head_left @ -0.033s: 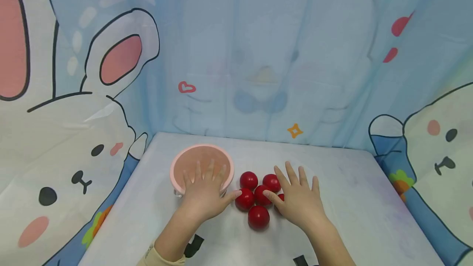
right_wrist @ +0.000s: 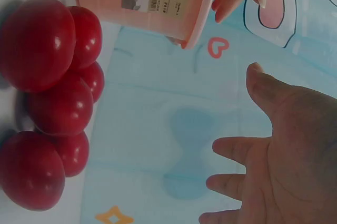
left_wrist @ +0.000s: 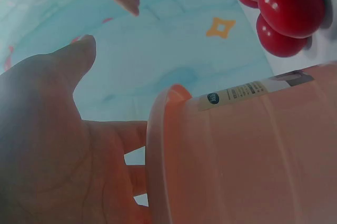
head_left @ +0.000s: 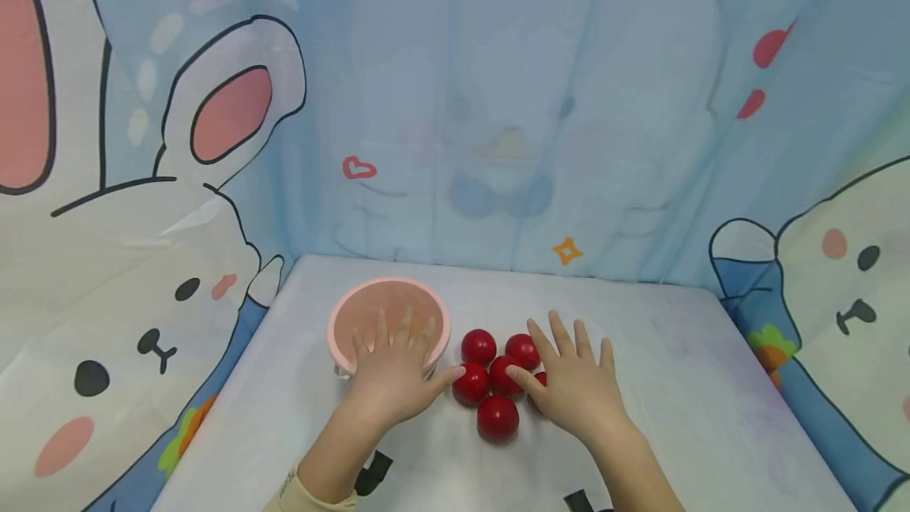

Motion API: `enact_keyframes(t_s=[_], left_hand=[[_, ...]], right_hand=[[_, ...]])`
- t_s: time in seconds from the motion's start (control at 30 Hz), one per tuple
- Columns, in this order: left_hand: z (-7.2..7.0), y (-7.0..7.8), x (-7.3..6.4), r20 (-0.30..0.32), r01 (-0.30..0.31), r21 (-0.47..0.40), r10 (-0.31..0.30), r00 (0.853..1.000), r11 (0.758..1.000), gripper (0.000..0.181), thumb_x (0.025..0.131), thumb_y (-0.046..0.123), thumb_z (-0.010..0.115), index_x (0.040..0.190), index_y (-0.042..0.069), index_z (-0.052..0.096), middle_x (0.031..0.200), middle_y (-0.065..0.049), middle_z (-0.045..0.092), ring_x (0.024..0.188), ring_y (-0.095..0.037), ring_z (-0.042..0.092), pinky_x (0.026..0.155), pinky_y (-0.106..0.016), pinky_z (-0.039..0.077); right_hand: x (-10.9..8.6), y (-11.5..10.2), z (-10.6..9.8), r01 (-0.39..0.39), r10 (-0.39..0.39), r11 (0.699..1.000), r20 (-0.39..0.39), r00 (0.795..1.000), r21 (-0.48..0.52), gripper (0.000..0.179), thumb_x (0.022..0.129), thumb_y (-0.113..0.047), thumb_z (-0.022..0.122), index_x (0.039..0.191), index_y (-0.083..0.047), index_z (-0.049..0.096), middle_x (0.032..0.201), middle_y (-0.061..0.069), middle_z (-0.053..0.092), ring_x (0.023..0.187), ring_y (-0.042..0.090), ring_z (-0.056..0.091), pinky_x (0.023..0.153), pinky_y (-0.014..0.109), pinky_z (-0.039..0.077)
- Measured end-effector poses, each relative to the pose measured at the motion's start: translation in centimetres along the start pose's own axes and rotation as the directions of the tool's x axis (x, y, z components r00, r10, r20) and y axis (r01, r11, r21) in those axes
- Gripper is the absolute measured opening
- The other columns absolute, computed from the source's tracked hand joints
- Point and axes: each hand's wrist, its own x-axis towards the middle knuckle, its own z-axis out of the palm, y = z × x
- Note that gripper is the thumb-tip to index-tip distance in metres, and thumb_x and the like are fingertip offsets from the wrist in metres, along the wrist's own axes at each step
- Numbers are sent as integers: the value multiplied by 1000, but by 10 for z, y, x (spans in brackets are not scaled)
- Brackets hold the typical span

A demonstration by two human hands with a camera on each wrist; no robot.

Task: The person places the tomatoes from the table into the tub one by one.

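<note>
Left hand [head_left: 391,382] and right hand [head_left: 579,393] are both spread wide, palms facing down, and neither holds anything. In the head view the left fingers overlap the mouth of a pink bucket [head_left: 387,299]; whether they touch its rim, I cannot tell. Six red balls [head_left: 506,378] lie clustered on the white table [head_left: 682,393], to the right of the bucket — one is partly hidden behind the right hand. I judge this to be a ready pose, with no grasp begun. Picking up a ball would call for lowering the right hand and curling its fingers — carefully, because smooth balls may roll.
</note>
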Motion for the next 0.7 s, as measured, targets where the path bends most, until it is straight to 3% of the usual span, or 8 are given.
enact_keyframes(t_s=[0.2, 0.33, 0.43, 0.57, 0.63, 0.7], left_hand=[[2, -2, -1, 10, 4, -17, -4, 1000, 1000, 84, 86, 74, 50, 154, 26, 36, 164, -9, 26, 152, -46, 7, 114, -77, -1], [0, -13, 2, -3, 13, -66, -13, 1000, 998, 78, 92, 69, 46, 153, 21, 38, 162, -10, 30, 152, -40, 16, 119, -70, 9], [-5, -31, 7, -39, 23, -126, -28, 999, 992, 76, 96, 65, 41, 155, 19, 33, 163, -9, 27, 152, -35, 16, 122, -63, 11], [-9, -68, 19, -110, 56, -203, -79, 991, 978, 74, 100, 60, 36, 157, 14, 25, 165, -14, 19, 153, -40, 9, 122, -63, 9], [-8, -88, 23, -139, 92, -269, -133, 981, 959, 71, 102, 55, 36, 157, 10, 26, 164, -18, 18, 151, -45, 9, 120, -66, 12], [-6, -106, 25, -142, 135, -369, -199, 970, 920, 68, 103, 49, 39, 157, 10, 25, 164, -20, 15, 151, -47, 11, 118, -67, 16]], right_hand=[[-3, 5, 7, 4, -4, 1000, -16, 1000, 14, 85, 86, -62, 62, 153, -18, 36, 161, 21, 26, 145, 55, 16, 112, 78, 5], [-1, 17, 13, 22, -21, 999, -34, 999, 40, 84, 85, -58, 65, 152, -15, 39, 158, 23, 31, 143, 55, 25, 112, 76, 14], [-1, 31, 19, 46, -40, 994, -56, 998, 101, 82, 86, -53, 68, 150, -10, 41, 153, 25, 38, 138, 52, 36, 110, 72, 29], [1, 56, 33, 11, -11, 971, -4, 1000, 239, 79, 88, -46, 69, 150, -6, 40, 152, 26, 40, 137, 49, 40, 104, 68, 40], [2, 68, 45, -44, 30, 955, 54, 998, 293, 82, 87, -47, 70, 151, -7, 38, 152, 26, 39, 138, 49, 38, 103, 68, 41], [4, 80, 60, -100, 65, 934, 109, 992, 344, 84, 86, -48, 71, 152, -9, 35, 153, 25, 38, 140, 48, 36, 104, 68, 40]])
